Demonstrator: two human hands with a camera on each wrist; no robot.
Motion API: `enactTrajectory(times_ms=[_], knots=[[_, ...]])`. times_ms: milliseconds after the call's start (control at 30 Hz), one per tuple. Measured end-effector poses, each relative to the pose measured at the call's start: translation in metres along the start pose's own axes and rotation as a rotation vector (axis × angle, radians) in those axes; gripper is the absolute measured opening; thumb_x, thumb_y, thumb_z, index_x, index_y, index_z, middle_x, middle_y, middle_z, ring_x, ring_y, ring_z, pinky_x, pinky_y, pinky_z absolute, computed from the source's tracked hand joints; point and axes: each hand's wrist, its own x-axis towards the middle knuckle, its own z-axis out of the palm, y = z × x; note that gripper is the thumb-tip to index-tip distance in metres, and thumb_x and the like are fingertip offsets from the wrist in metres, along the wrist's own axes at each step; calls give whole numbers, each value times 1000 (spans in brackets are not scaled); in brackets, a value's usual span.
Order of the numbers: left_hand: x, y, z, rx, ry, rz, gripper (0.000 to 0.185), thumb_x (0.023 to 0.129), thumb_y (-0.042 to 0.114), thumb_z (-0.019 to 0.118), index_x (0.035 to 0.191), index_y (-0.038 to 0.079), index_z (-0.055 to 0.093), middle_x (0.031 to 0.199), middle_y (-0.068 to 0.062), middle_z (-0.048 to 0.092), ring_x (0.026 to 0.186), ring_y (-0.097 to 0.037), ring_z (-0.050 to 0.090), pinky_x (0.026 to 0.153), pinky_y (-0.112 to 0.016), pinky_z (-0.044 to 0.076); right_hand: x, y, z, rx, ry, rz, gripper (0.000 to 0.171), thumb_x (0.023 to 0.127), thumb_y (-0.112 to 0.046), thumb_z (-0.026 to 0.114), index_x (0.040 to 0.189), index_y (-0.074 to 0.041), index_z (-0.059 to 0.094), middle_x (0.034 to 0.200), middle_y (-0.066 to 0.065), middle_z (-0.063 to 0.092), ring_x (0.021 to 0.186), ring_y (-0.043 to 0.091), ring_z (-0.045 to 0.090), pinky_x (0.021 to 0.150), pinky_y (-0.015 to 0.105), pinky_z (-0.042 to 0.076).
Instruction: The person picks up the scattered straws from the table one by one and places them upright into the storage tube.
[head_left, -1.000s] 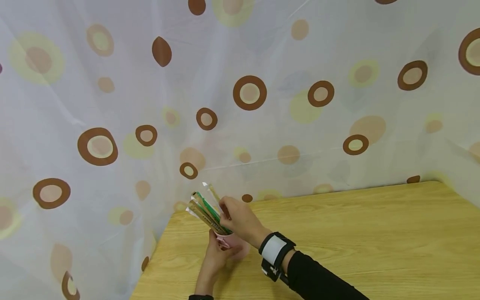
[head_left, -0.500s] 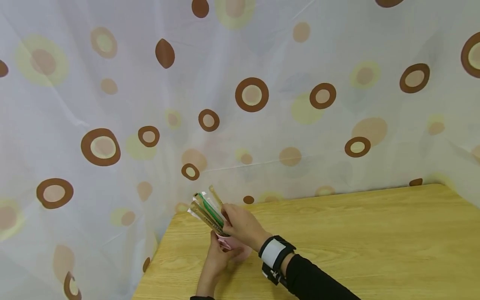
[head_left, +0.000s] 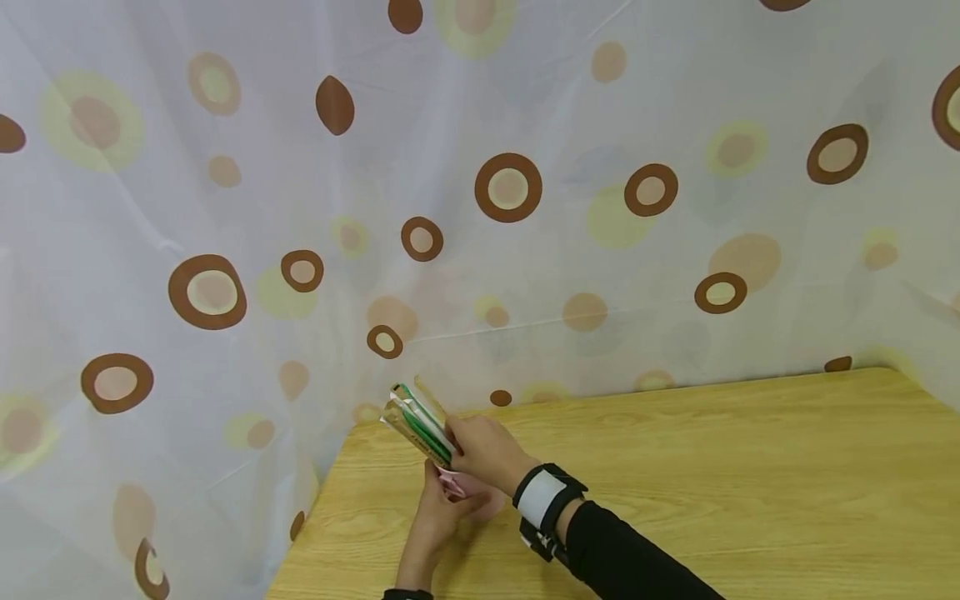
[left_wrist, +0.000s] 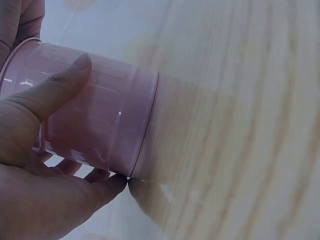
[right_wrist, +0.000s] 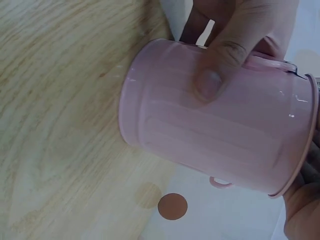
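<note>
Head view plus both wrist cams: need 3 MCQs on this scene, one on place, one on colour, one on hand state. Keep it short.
1. Where on the wooden table does the cup stand?
A. near its far left corner, by the curtain
B. at its right edge
C. in the middle

2. What colour is the cup?
A. green
B. pink
C. white

3. What is the left hand doing?
A. lying flat on the table
B. hanging clear of everything
C. gripping the cup's wall

Key:
1 A: the head view shows the cup by the table corner next to the spotted curtain.
2 B: both wrist views show a pale pink wall.
3 C: the left wrist view shows thumb and fingers curled round the cup, while the right hand holds the wrapped sticks standing in it.
</note>
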Motion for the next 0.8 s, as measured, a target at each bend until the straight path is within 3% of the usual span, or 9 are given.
enactTrajectory(times_ms=[200,500,633,800], knots=[[0,-1,2,-23,9,8,92,82,4,83,149,6,20,142,-19,49,121,-25,51,91,-29,47,3,-3,-5,-16,-82,33,18,82,-3,79,90,-10,64,78,1,69,68,13,65,59,24,51],[0,-2,0,-9,10,6,93,82,3,83,150,6,19,145,-19,47,124,-29,49,92,-34,46,5,-5,-14,3,-156,5,14,88,-4,77,96,-5,66,85,5,70,75,13,65,64,24,52],[0,-1,0,-22,-5,-5,91,83,3,83,149,8,20,143,-19,48,119,-26,51,90,-32,46,2,-4,-22,44,-125,-14,14,92,-8,74,103,-3,66,96,8,71,84,17,66,71,26,54],[1,0,0,-45,-13,-3,88,83,5,83,147,6,22,140,-21,49,119,-28,53,89,-30,48,-12,0,-34,93,-14,-32,11,96,-7,68,105,-1,66,99,9,69,89,21,68,75,32,57]])
